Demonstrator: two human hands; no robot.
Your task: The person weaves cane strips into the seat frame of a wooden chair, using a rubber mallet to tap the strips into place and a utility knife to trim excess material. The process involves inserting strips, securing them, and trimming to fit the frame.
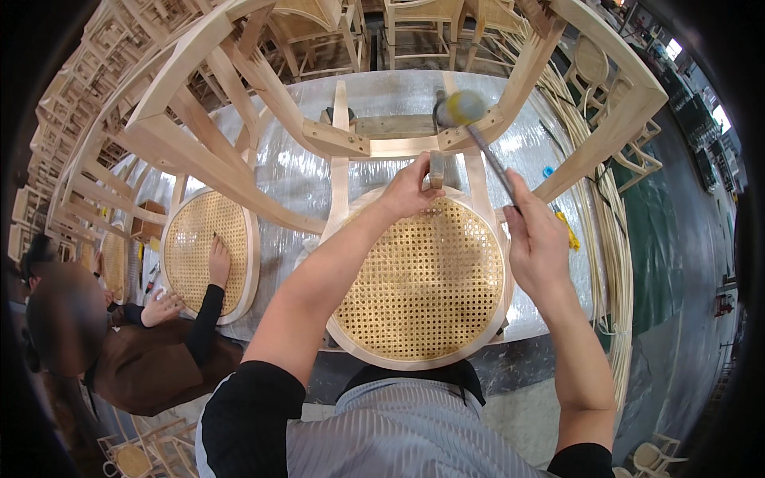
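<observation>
A round wooden chair seat (362,346) with woven cane (422,279) lies in front of me on a plastic-covered table. At the seat's far rim, my left hand (410,190) holds a small wooden wedge block (437,169) upright. My right hand (535,239) grips the dark handle of a mallet (460,107), whose yellow and dark head is raised above and just behind the block.
A bare wooden chair frame (199,159) stands upturned on the plastic-covered table (295,179). To my left another person's hand (219,263) presses on a second cane seat (203,251). Cane strips (617,239) hang at the right; stacked chair frames fill the background.
</observation>
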